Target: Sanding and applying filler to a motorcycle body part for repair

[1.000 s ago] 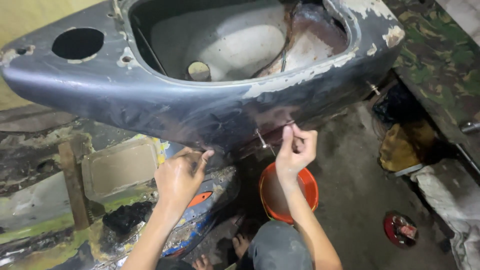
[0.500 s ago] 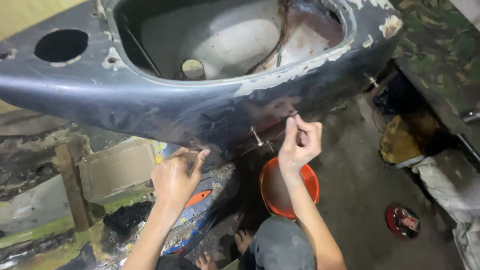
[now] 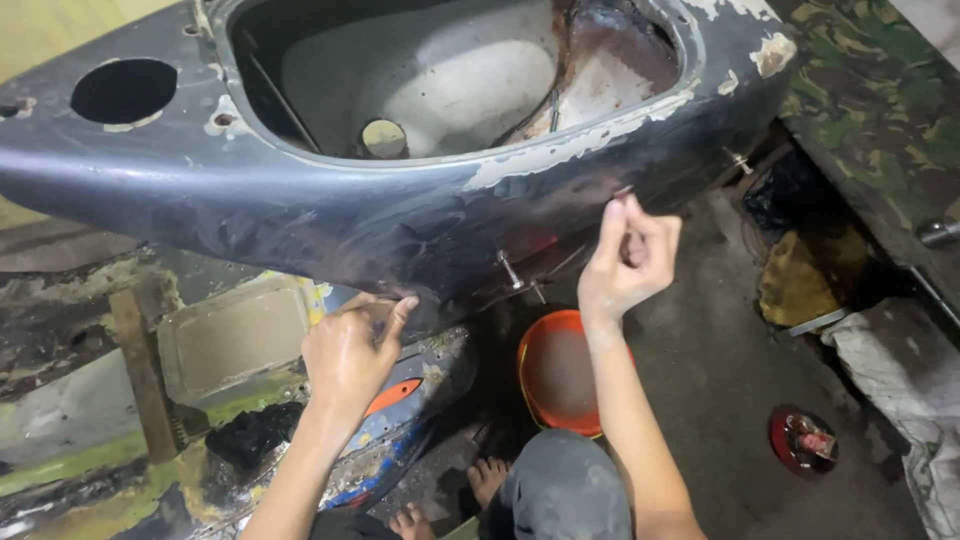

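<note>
Left hand reached up from below, forearm angled in from bottom centre, fingers curled loose and open, fingertips pressed to lower edge of scooter body shell; nothing held

Right hand raised higher, forearm near vertical, wrist straight, fingers pinched shut on thin metal rod, only its tip seen above the forefinger; rest hidden in the fist, so exact tool type could not be told. Tip sat right at shell's lower right flank

Shell: dark blue-black sheet metal, glossy but scuffed, paint flaked to pale primer along the rim. Big oval opening on top showed whitish, dusty inner tub with rust-brown staining at right end and a small round plug at the bottom. Round cut-out hole on left shoulder of the shell

Short bolt stub stuck out from shell underside, between the two hands

Below: orange plastic bowl on bare concrete floor, just beside right forearm. Small red round lid well apart to the right. Grimy painted panel with rectangular recess under left hand, greenish and chipped. Camouflage cloth at upper right. Bare feet and grey-clad knee at bottom edge
</note>
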